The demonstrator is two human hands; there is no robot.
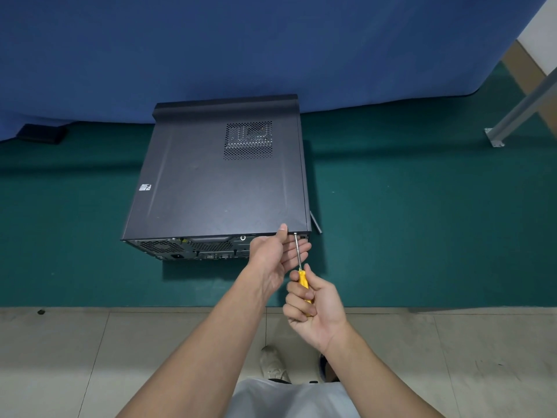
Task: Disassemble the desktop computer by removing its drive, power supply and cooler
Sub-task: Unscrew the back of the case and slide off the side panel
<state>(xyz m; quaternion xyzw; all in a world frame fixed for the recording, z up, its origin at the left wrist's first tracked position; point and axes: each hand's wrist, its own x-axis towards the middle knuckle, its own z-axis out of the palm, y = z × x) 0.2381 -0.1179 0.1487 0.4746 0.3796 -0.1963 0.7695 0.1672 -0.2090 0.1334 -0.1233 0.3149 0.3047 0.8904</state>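
Observation:
A dark grey desktop computer case (217, 179) lies on its side on a green table, its closed side panel facing up and its rear ports toward me. My right hand (313, 309) grips the yellow handle of a screwdriver (302, 277). The metal shaft runs up to the case's rear right corner, where the tip meets the edge. My left hand (275, 254) rests against that same rear edge, thumb on the top panel, fingers straight beside the shaft. The drive, power supply and cooler are hidden inside.
The green table surface (422, 221) extends right and left of the case. A blue cloth backdrop (211, 49) hangs behind. A black flat object (42, 133) lies far left. A metal frame leg (518, 110) stands at the far right. Tiled floor (90, 357) is below.

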